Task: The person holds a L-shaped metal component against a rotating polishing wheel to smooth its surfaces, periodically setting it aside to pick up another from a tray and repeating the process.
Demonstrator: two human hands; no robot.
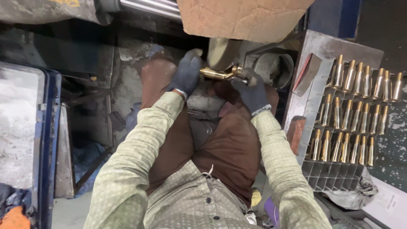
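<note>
I saw both gloved hands, left hand (186,75) and right hand (251,90), gripping a brass fitting (217,74) apparently against the buffing wheel (221,53); a rack of brass pieces (356,110) stood at the right.

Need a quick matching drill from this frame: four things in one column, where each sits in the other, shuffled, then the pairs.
1. curved brass fitting
2. round buffing wheel
3. rows of polished brass pieces
4. torn brown cardboard sheet

A. standing in the grey grid tray at the right
B. along the top edge, above the wheel
C. held between the gloved left hand and right hand
D. just above the held fitting

Pairs: 1-C, 2-D, 3-A, 4-B
</note>
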